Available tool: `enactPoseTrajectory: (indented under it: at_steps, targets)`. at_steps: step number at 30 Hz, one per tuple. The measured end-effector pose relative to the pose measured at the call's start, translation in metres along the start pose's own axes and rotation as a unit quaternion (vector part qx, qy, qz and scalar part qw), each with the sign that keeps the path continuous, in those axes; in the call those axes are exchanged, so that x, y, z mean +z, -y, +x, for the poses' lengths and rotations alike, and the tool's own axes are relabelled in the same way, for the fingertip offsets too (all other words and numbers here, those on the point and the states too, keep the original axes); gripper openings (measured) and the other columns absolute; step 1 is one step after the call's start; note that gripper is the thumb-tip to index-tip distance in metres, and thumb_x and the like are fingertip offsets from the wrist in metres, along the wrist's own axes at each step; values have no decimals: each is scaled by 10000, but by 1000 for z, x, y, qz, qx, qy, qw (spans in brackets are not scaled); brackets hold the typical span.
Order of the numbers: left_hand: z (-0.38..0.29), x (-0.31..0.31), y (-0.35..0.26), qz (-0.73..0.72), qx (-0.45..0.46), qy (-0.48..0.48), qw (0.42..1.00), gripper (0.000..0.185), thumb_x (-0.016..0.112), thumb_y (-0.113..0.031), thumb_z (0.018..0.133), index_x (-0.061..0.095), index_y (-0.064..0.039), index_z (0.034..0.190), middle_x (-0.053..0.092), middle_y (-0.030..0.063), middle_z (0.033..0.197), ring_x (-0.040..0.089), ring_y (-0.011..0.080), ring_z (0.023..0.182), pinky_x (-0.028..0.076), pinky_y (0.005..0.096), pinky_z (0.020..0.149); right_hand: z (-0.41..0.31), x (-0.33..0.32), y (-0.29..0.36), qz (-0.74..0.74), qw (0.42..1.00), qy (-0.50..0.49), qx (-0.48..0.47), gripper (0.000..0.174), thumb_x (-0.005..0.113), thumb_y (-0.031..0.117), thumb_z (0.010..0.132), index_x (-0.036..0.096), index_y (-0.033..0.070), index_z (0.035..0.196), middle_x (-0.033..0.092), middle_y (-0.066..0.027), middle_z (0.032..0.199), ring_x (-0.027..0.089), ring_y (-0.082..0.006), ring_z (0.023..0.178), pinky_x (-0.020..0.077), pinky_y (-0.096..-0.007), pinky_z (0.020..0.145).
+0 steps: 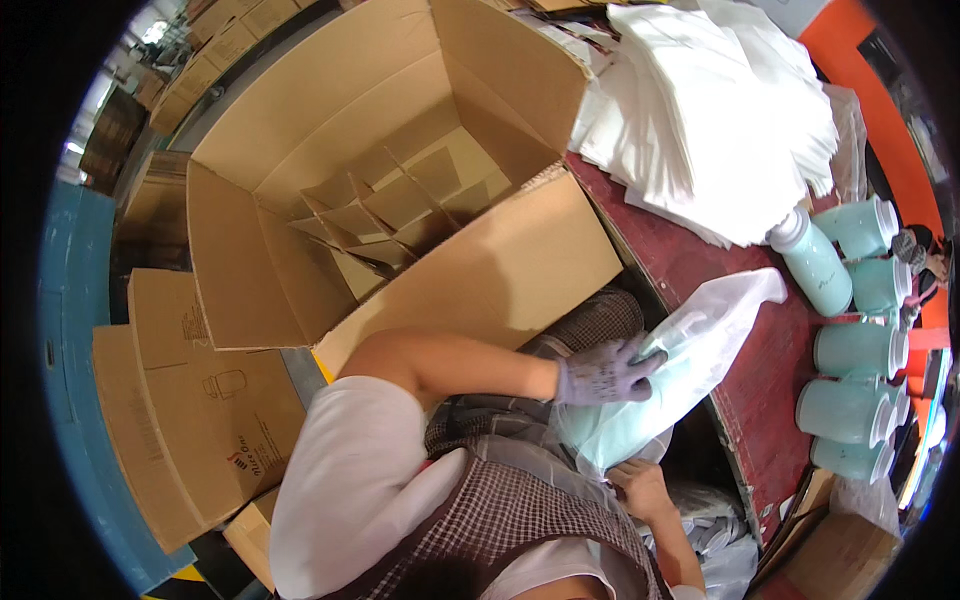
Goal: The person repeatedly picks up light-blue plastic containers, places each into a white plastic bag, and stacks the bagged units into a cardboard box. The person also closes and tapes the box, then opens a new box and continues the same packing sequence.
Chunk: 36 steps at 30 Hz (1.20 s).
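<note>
A pale mint-green bottle lies at a slant before me inside a translucent white bag. The bag's narrow far end reaches over the red tabletop. My left hand, in a grey-purple work glove, grips the bagged bottle from above, its fingers curled over the side. Bare, my right hand is at the near end of the bag with bent fingers on its edge; the fingertips are partly hidden.
An open cardboard carton with cardboard dividers stands ahead left. On the red table are a stack of white sheet-like bags, a capped mint bottle and several mint jars. Printed cartons stand left.
</note>
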<state>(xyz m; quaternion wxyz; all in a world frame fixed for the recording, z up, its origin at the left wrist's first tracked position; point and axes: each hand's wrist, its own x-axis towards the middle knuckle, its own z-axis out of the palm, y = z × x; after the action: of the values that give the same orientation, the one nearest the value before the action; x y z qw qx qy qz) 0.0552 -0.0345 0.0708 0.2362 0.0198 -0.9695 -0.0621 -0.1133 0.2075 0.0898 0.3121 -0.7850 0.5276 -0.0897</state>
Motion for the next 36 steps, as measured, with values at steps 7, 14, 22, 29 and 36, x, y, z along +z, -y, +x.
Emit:
enactPoseTrajectory:
  at_steps: [7, 14, 22, 29, 36]
  targets:
    - [-99, -83, 84, -115, -159, -196, 961, 198, 719, -164, 835, 631, -48, 969, 643, 131, 1204, 674, 307, 974, 581, 398, 779, 42, -56, -5, -22, 965, -250, 80, 111, 735, -19, 792, 702, 13, 893, 654, -148, 777, 621, -354, 677, 486, -438, 612]
    - [-250, -181, 145, -300, -641, -413, 573, 289, 739, -110, 905, 653, 11, 1153, 722, 115, 1007, 697, 239, 740, 598, 343, 674, 191, -84, 0, 50, 964, -252, -64, 100, 743, 19, 818, 719, 28, 915, 682, -134, 816, 658, -330, 734, 523, -411, 639]
    - [-288, -105, 241, -327, -751, -318, 477, 441, 796, -131, 843, 623, 32, 1215, 694, 183, 1065, 712, 327, 802, 644, 423, 617, 381, -44, 26, -148, 949, -169, -221, 690, 732, 253, 850, 507, 99, 1484, 558, -126, 1447, 473, -302, 1383, 287, -531, 1216]
    - [-322, -71, 270, -439, -724, -303, 438, 520, 664, -365, 1005, 541, -89, 1428, 644, 87, 1280, 652, 299, 1139, 590, 466, 899, 426, 25, 22, -72, 984, -101, -131, 780, 849, 380, 692, 609, 82, 1372, 517, -143, 1400, 420, -319, 1398, 314, -525, 1169]
    - [-313, -43, 277, -334, -791, -255, 445, 674, 675, -531, 973, 535, -37, 1410, 653, 183, 1227, 679, 266, 982, 487, 366, 545, 405, 8, 26, -73, 967, -195, -149, 636, 821, 303, 735, 646, 108, 1314, 540, -111, 1400, 445, -292, 1377, 334, -488, 1141]
